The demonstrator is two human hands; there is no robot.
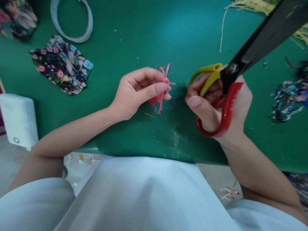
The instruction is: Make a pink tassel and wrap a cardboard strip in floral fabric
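Only illegible marks (pixel 232 103), on scissors (pixel 232 68)

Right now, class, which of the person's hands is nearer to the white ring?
Left. The left hand is below and to the right of the white ring; the right hand, holding scissors, is farther off to the right.

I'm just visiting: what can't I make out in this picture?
In the head view:
Scissors: blade tips cut off by the top right corner.
Pink string: partly hidden by the left hand's fingers.
White ring: far side cut off by the top edge.
Floral cloth in top left corner: cut off by both edges.
Specks on the green table: too small.
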